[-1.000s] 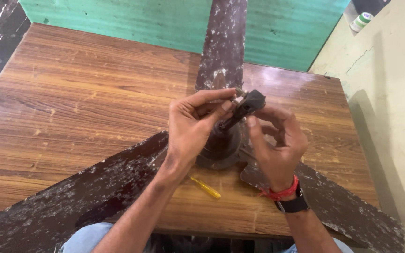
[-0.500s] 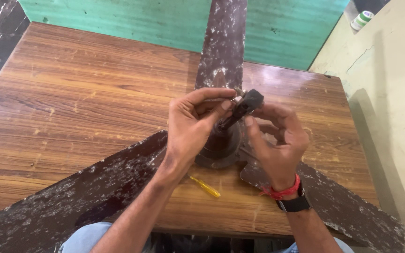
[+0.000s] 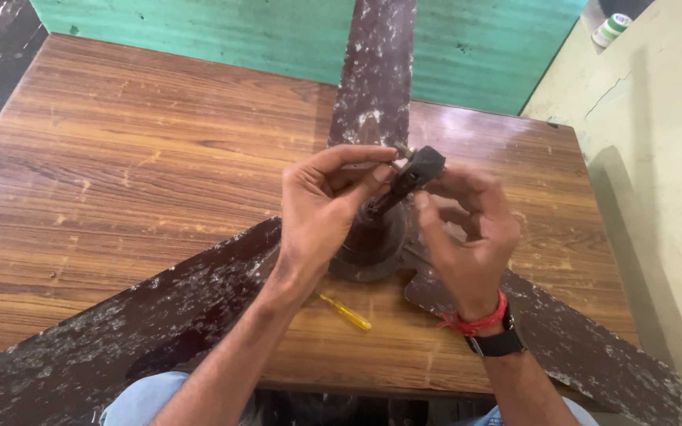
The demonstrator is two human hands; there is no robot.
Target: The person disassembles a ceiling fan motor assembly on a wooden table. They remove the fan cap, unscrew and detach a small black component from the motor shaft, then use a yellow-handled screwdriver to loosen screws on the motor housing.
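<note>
While I look down from the head camera, nearest me a small yellow screwdriver (image 3: 346, 313) lies loose on the wooden table (image 3: 120, 173), just this side of the fan hub (image 3: 369, 248) and touching neither hand. Above the hub my left hand (image 3: 325, 205) pinches a small black part (image 3: 414, 175) between thumb and fingertips, gripping its near end. My right hand (image 3: 467, 237) comes in from the other side, fingers curled loosely around the same part; I cannot tell whether it grips or only steadies it. The part stands tilted, raised over the hub's middle. Three worn brown fan blades (image 3: 376, 71) spread across the table, one running away toward the green floor (image 3: 222, 35) beyond.
</note>
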